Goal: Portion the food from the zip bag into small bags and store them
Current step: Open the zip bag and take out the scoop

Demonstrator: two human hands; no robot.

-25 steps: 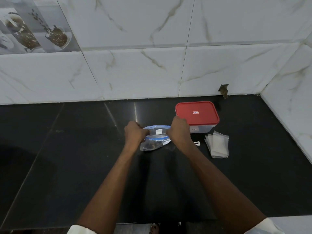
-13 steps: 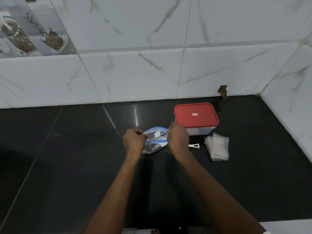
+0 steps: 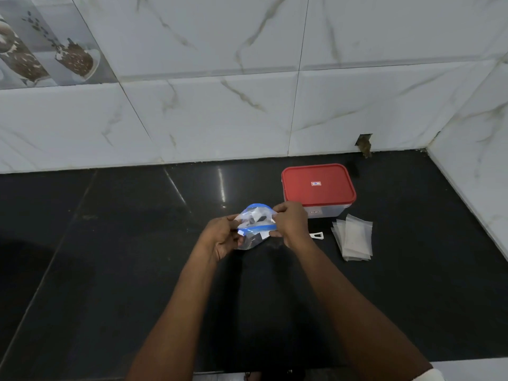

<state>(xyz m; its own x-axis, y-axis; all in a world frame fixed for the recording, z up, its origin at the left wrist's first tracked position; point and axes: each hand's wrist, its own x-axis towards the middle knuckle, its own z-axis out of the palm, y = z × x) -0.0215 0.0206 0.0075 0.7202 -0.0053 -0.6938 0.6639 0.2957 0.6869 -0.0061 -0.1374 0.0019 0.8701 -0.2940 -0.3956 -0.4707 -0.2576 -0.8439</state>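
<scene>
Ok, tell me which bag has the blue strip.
The zip bag, gripped between left hand and right hand; the small bags stacked right of it are plain clear.

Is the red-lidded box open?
No, the red lid sits shut on the clear box, behind the zip bag that the left hand and right hand hold.

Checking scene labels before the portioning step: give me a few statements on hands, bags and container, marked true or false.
1. The left hand and right hand both grip the clear, blue-striped plastic zip bag. True.
2. The stack of small clear plastic bags lies on the black stone counter beside the clear rectangular container. True.
3. The container is uncovered. False: its red lid is on.
4. The container stands left of both hands. False: it is to their right.
</scene>
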